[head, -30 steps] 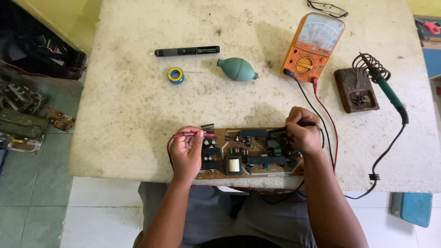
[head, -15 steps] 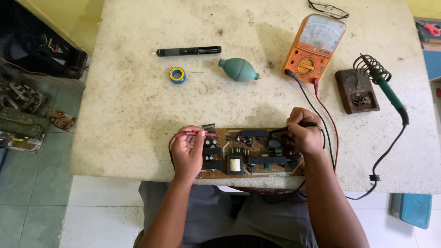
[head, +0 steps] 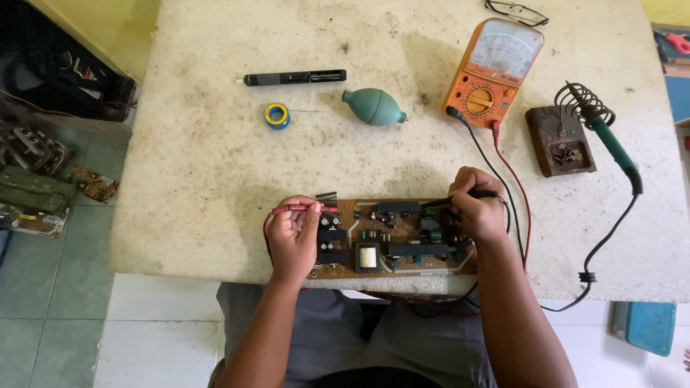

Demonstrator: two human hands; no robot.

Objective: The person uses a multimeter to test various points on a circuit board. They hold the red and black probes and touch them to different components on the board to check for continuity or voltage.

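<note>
Nothing moved; circuit board [head: 392,237] lies between left hand [head: 293,237], right hand [head: 474,208].

On the stained white stone desk [head: 215,144], a brown circuit board [head: 392,237] is laid at the near edge, an orange analogue multimeter [head: 492,72] is set toward the far right corner, and a teal rubber blower bulb [head: 374,106] is placed left of it, mid-desk.

Orange meter [head: 492,72], teal bulb [head: 372,106], brown board [head: 395,237].
</note>
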